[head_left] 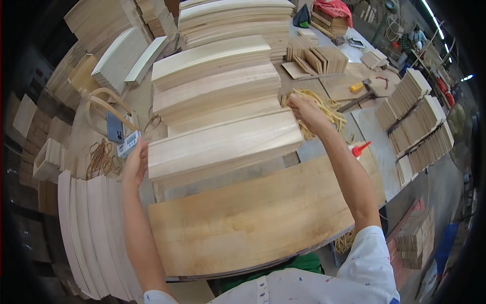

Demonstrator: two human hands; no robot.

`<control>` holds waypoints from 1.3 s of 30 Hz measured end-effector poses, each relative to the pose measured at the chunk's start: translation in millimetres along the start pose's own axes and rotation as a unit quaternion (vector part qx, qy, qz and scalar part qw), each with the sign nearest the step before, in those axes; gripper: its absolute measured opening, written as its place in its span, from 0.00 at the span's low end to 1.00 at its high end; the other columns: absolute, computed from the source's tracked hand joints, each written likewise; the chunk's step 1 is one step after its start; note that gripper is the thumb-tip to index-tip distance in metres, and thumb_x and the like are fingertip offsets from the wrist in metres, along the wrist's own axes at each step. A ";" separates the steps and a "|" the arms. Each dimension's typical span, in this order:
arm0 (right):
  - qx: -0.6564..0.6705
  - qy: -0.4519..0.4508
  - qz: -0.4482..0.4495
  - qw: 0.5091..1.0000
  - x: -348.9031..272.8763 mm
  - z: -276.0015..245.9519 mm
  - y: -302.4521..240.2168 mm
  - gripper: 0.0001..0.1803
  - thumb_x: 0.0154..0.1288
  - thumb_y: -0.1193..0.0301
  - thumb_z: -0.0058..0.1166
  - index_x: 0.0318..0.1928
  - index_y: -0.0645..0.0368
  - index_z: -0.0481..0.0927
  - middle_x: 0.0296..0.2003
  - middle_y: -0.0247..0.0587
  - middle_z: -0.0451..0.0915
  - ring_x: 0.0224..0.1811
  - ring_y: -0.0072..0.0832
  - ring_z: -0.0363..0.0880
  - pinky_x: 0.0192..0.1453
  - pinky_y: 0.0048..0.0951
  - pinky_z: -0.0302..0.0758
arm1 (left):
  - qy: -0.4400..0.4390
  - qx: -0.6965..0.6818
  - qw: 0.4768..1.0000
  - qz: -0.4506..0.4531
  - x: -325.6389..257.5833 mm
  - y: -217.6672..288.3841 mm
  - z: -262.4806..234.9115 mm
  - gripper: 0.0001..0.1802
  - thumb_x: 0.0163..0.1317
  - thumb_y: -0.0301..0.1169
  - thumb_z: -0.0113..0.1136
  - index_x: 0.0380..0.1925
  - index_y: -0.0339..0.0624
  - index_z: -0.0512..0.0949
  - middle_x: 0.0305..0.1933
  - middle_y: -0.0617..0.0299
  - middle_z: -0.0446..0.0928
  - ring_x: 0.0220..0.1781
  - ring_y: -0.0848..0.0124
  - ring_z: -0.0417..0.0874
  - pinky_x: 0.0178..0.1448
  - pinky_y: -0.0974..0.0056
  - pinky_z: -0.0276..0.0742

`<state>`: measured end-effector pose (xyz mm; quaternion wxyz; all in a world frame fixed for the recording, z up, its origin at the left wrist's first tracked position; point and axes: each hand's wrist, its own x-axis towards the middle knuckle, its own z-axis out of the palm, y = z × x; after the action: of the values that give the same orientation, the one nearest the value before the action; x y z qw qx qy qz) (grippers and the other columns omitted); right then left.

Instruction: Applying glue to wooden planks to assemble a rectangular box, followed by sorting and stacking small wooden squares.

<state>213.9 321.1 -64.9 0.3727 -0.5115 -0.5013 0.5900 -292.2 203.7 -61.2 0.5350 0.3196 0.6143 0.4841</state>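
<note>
A stack of pale, thin wooden boards [228,144] lies across the middle of the worktable. My left hand [135,161] grips its left end, fingers partly hidden behind the boards. At the far right corner of the same stack, my right hand [308,112] has its fingers curled against the board ends. Behind it stands a taller stack of similar boards [217,93]. Just beyond my right hand lies a heap of yellowish rubber bands [329,111]. A small white-and-blue box [128,144] sits beside my left hand, with a blue-grey phone [115,126] leaning behind it.
A broad wooden board [248,218] lies nearest me. To the right are a red-tipped glue bottle [360,149], a hammer [357,101], a yellow-handled tool [360,85] and rows of small wooden pieces [420,116]. Brown bands [103,159] and upright board stacks [96,228] are at left.
</note>
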 end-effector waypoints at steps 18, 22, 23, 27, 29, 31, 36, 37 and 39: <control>-0.414 -0.001 0.045 0.909 80.8 20.4 5.3 0.18 0.54 0.66 0.59 0.38 0.71 0.81 0.27 0.42 0.81 0.29 0.28 0.78 0.34 0.29 0.71 | -0.078 0.269 0.959 -0.046 112.4 -25.3 18.2 0.21 0.51 0.38 0.69 0.40 0.32 0.83 0.36 0.57 0.83 0.37 0.71 0.81 0.40 0.66 0.75; -0.373 -0.010 0.071 0.925 79.4 22.5 6.9 0.18 0.52 0.65 0.60 0.37 0.69 0.82 0.23 0.41 0.78 0.26 0.26 0.75 0.31 0.29 0.69 | -0.148 0.052 0.987 -0.043 114.8 -37.4 19.7 0.20 0.52 0.34 0.69 0.42 0.30 0.82 0.37 0.56 0.83 0.39 0.70 0.82 0.40 0.65 0.75; -0.357 -0.001 0.084 0.930 76.9 24.6 6.4 0.18 0.51 0.66 0.60 0.37 0.69 0.82 0.23 0.40 0.78 0.26 0.26 0.75 0.31 0.28 0.68 | -0.142 0.076 0.986 -0.048 114.9 -36.4 20.3 0.20 0.52 0.33 0.68 0.43 0.30 0.81 0.38 0.56 0.82 0.39 0.70 0.82 0.40 0.65 0.76; -0.360 0.015 0.076 0.930 70.7 40.2 -3.0 0.20 0.50 0.66 0.59 0.39 0.71 0.81 0.26 0.42 0.78 0.28 0.28 0.76 0.33 0.29 0.69 | -0.134 0.132 0.979 -0.076 123.1 -41.2 6.8 0.22 0.54 0.30 0.67 0.47 0.28 0.78 0.42 0.54 0.81 0.39 0.69 0.82 0.42 0.65 0.76; -0.372 0.006 0.077 0.925 72.5 41.4 -7.1 0.23 0.49 0.67 0.59 0.43 0.74 0.80 0.32 0.49 0.82 0.35 0.34 0.80 0.41 0.31 0.73 | -0.137 0.135 0.978 -0.078 129.1 -45.0 0.3 0.23 0.54 0.29 0.66 0.49 0.28 0.77 0.44 0.53 0.81 0.40 0.69 0.81 0.43 0.66 0.76; -0.374 0.028 0.059 0.925 79.3 34.5 7.7 0.20 0.50 0.66 0.59 0.40 0.71 0.81 0.29 0.46 0.80 0.32 0.31 0.78 0.36 0.31 0.71 | -0.139 0.133 0.979 -0.073 124.2 -47.1 4.9 0.23 0.54 0.28 0.65 0.50 0.28 0.76 0.46 0.53 0.80 0.42 0.70 0.81 0.44 0.66 0.76; -0.433 0.011 0.050 0.900 99.3 8.9 32.3 0.25 0.44 0.65 0.60 0.42 0.71 0.81 0.36 0.53 0.82 0.41 0.37 0.80 0.46 0.32 0.74 | -0.133 0.071 0.988 -0.036 114.3 -47.0 21.2 0.24 0.55 0.29 0.65 0.51 0.28 0.76 0.45 0.53 0.80 0.42 0.69 0.81 0.45 0.65 0.76; -0.400 0.027 0.059 0.914 93.0 21.3 26.0 0.24 0.44 0.65 0.60 0.41 0.71 0.82 0.35 0.52 0.82 0.39 0.36 0.80 0.44 0.31 0.74 | -0.118 0.072 0.990 -0.030 112.9 -48.1 17.8 0.24 0.55 0.29 0.65 0.51 0.28 0.75 0.45 0.53 0.80 0.43 0.69 0.81 0.45 0.64 0.76; -0.333 0.060 0.077 0.938 77.2 43.8 10.6 0.23 0.43 0.65 0.61 0.38 0.71 0.82 0.32 0.50 0.81 0.36 0.34 0.79 0.42 0.30 0.73 | -0.128 0.084 0.988 -0.016 119.0 -52.9 4.8 0.24 0.55 0.29 0.65 0.51 0.28 0.75 0.45 0.53 0.80 0.43 0.68 0.81 0.46 0.64 0.76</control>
<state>156.5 383.1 -94.2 0.1643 -0.6779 -0.6049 0.3841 -307.5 296.0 -152.0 0.5875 0.4131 0.5846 0.3774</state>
